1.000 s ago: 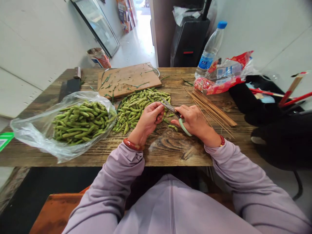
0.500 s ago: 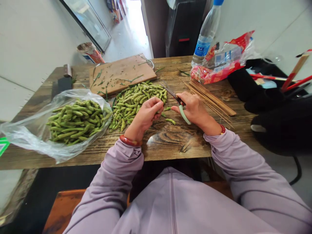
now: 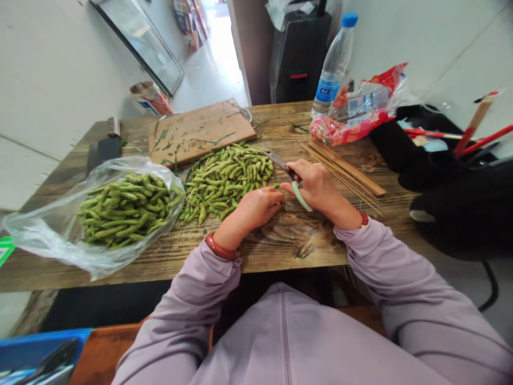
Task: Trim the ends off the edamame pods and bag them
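My right hand (image 3: 316, 187) is closed round scissors (image 3: 289, 174) with pale green handles, their blades pointing up and left over the table. My left hand (image 3: 256, 207) lies low on the wooden table (image 3: 280, 243), fingers curled onto a loose green edamame pod beside the scissors. Just beyond both hands lies a loose heap of edamame pods (image 3: 226, 176). A clear plastic bag (image 3: 100, 214) with more pods rests at the left.
A wooden cutting board (image 3: 200, 131) with green scraps lies behind the heap, a cleaver (image 3: 104, 147) to its left. Bamboo skewers (image 3: 344, 168), a red snack bag (image 3: 352, 115) and a water bottle (image 3: 332, 67) sit at the right. Black bags (image 3: 452, 176) crowd the right edge.
My left hand has dropped from in front of the scissors down to the table near the loose pods. The right hand with the scissors has stayed nearly in place.
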Available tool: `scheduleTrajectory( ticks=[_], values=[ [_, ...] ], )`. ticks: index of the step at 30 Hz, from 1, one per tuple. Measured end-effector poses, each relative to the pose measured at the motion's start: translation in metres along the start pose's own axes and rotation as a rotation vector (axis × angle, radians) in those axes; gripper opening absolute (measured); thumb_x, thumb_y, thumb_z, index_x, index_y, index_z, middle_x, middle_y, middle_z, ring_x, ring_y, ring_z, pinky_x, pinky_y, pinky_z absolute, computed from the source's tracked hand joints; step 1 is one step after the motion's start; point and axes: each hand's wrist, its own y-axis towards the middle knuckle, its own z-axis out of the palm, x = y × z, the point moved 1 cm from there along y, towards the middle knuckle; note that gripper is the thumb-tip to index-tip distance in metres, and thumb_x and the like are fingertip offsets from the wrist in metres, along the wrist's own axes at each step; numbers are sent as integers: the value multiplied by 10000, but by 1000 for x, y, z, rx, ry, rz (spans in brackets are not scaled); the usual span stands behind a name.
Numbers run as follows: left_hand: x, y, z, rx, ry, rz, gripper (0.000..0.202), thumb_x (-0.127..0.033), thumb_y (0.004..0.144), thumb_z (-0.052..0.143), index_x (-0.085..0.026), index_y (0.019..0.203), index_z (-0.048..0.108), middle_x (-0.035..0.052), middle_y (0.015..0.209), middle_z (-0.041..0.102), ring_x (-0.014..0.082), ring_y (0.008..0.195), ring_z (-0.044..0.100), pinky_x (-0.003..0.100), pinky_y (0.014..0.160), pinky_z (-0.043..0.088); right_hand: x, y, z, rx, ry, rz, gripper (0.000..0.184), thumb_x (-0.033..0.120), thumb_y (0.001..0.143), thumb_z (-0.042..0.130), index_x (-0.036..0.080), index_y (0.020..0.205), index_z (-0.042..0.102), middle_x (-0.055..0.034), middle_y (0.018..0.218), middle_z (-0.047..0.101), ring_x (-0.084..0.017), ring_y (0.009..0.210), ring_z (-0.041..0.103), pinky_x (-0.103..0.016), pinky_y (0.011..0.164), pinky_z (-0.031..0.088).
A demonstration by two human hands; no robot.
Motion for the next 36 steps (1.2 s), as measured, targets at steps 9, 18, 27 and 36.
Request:
scheduleTrajectory(
  ticks=[9, 18, 27, 36],
  values=[
    [2, 5, -3, -189, -201, -44, 118, -94, 780, 645, -189, 720, 609, 25, 782, 567, 167, 743, 525, 280, 734, 418, -3, -1, 2, -34, 13, -16, 456, 539, 954, 569, 162, 1199, 638, -102, 962, 689, -244, 785, 623, -372, 739, 427],
    [2, 4, -13, -415, -883, -332, 181, -283, 757, 750, -167, 889, 706, -21, 713, 601, 68, 522, 431, 214, 501, 333, 0, 0, 1, -59, 45, -12, 439, 524, 940, 605, 165, 1190, 642, -106, 997, 704, -236, 789, 637, -374, 740, 437],
    [8, 5, -11, -448, -1074, -351, 293, -361, 722, 804, -145, 860, 661, -24, 676, 608, 36, 468, 409, 185, 441, 295, 7, 1, -5, 66, 63, -70, 387, 377, 869, 731, 190, 1194, 635, -91, 1059, 706, -239, 848, 641, -379, 801, 436],
    [10, 6, -9, -410, -1111, -273, 297, -366, 735, 811, -132, 866, 682, 4, 749, 654, 37, 486, 444, 188, 442, 321, 11, -1, -3, 79, 34, -103, 412, 430, 885, 718, 164, 1191, 641, -97, 1061, 703, -239, 858, 640, -369, 788, 410]
  ],
)
